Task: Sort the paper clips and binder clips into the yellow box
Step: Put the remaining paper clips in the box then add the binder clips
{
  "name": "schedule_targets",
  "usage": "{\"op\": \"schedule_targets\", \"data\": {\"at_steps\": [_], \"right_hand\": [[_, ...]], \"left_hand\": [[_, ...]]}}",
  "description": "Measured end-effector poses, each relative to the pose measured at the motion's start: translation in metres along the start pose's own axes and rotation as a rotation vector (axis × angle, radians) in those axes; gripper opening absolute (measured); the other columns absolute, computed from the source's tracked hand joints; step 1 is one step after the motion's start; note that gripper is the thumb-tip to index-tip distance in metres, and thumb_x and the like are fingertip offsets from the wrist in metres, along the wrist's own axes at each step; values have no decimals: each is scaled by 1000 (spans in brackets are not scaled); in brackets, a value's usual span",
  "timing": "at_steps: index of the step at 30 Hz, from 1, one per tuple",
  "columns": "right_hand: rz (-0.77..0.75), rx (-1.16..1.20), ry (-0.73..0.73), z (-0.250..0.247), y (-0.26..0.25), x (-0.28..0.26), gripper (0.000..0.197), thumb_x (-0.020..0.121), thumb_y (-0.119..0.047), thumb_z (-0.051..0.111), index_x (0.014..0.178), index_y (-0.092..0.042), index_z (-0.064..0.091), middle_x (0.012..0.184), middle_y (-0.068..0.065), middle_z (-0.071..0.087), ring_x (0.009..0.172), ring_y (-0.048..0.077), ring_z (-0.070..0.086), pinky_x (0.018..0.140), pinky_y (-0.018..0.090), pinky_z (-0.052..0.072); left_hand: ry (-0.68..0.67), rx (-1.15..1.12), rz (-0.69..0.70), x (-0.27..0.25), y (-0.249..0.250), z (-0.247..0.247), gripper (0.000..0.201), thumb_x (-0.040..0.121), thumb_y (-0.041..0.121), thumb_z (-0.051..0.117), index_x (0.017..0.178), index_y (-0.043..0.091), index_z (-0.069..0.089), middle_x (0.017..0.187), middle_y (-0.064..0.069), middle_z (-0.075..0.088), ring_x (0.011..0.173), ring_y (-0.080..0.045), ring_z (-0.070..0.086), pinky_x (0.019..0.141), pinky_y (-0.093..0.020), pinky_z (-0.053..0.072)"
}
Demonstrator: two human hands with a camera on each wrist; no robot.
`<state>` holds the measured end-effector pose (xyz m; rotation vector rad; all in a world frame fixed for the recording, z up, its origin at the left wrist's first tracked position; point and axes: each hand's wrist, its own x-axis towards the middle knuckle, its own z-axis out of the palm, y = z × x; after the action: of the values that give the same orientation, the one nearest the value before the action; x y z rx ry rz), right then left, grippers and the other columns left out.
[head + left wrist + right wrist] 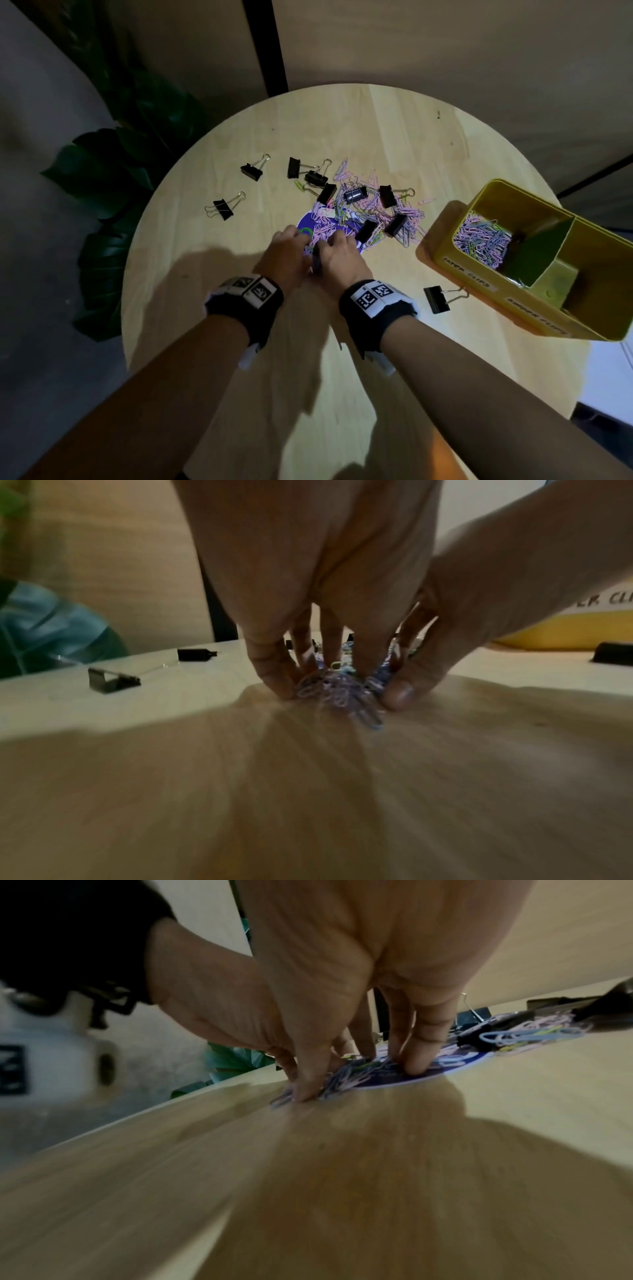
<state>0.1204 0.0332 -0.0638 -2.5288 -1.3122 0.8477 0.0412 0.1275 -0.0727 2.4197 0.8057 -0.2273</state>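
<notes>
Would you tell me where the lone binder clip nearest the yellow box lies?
In the head view, the binder clip lies on the table's right side, beside the yellow box.

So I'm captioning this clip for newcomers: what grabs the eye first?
Both hands, left hand and right hand, meet mid-table, fingertips gathering a bunch of pastel wire paper clips. Behind them sprawls a heap of pastel clips and black metal binder clips on the round pale wooden table. At right sits the yellow divided box, one compartment already holding paper clips.
</notes>
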Motion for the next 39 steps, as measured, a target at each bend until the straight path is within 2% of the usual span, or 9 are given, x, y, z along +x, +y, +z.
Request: {"op": "schedule_targets", "data": {"at_steps": [4,7,11,16,18,22,25,32,39], "right_hand": [[70,148,-1,-6,2,-1,23,84,-8,55,106,-4,62,109,20,56,100,35,57,82,35,47],[152,231,38,-8,8,-3,25,77,-4,58,99,-12,66,97,16,67,93,32,63,82,31,51],[168,413,63,-8,19,-11,34,72,-3,69,104,-14,70,74,2,64,79,22,64,83,27,53],[214,500,132,-14,39,-26,15,72,-6,72,71,-20,65,70,1,58,69,16,55,69,18,43],[235,531,164,-18,47,-33,10,75,-13,76,84,-17,71,76,2,59,73,15,54,70,16,39],[207,649,240,-27,52,-43,26,76,-16,79,101,-9,73,80,3,64,74,14,56,72,18,41],[136,815,286,-42,52,-57,22,76,-12,78,98,-9,73,78,-1,63,70,11,58,72,25,50],[57,1053,551,-102,75,-116,15,76,-4,76,89,-10,71,81,-2,66,65,-10,59,66,5,45],[263,929,730,-138,142,-144,16,74,-13,80,87,-10,70,71,-1,64,64,4,57,66,19,50]], "left_hand": [[90,-337,-123,-3,7,5,6,71,3,61,75,5,65,75,-17,62,68,-30,60,67,-39,52],[148,-355,-155,-4,7,3,12,71,4,70,83,2,72,78,-16,69,73,-24,62,69,-25,47],[126,-572,-182,-10,7,1,15,71,-1,75,85,1,71,66,-7,63,51,-1,55,56,-9,42],[93,-884,-286,-13,-1,-5,14,63,6,76,67,18,72,56,2,66,50,-9,56,64,-26,47],[76,-927,-285,-17,3,-11,10,60,12,75,66,20,73,57,1,67,53,-13,57,66,-28,47],[53,-996,-239,-22,15,-22,15,72,-5,73,73,9,68,64,-11,63,57,-17,53,58,-24,49],[47,-991,-199,-24,30,-34,13,74,-3,73,76,10,68,73,-13,66,60,-15,58,57,-22,54],[66,-982,-24,-15,122,-57,12,74,-3,73,81,5,68,68,-3,71,60,-9,66,63,-19,55],[15,-932,41,18,217,-25,13,73,1,75,74,12,68,73,-8,69,63,-18,64,57,-28,55]]}}
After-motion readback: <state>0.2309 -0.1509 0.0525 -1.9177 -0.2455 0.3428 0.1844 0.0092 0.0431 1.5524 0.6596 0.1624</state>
